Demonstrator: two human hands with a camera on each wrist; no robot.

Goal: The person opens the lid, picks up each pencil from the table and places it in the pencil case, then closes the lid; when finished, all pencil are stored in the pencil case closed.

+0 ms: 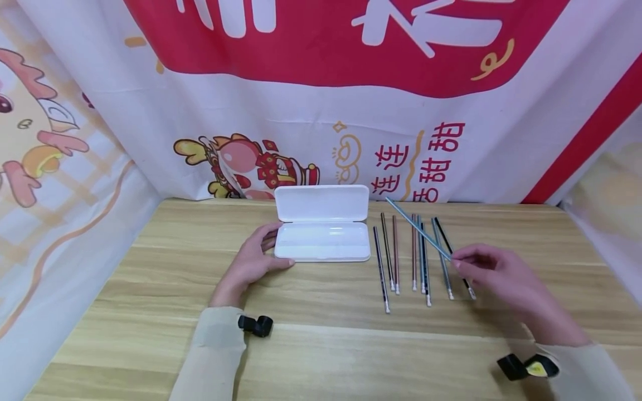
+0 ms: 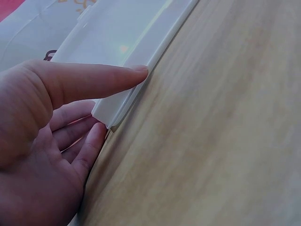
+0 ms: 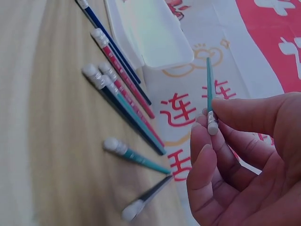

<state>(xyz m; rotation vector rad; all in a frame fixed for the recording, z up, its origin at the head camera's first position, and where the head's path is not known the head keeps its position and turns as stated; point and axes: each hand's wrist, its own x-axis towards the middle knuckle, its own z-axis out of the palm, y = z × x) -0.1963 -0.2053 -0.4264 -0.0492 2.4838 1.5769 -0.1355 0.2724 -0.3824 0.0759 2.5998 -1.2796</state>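
A white pencil case (image 1: 322, 242) lies with its lid (image 1: 321, 203) raised at the back; its inside shows no pencils. My left hand (image 1: 251, 259) holds the case's left end, thumb along the front rim and the other fingers against the side. My right hand (image 1: 494, 273) pinches a light blue-green pencil (image 3: 209, 84) near its white eraser, between thumb and fingers. That pencil slants up and leftward over several other pencils (image 1: 381, 273), which lie side by side on the table right of the case, erasers toward me.
The wood-grain table (image 1: 321, 362) ends at the back against a white and red printed cloth (image 1: 301, 106). More printed cloth (image 1: 65, 184) hangs along the left. Black wrist devices (image 1: 256, 326) sit on both sleeves.
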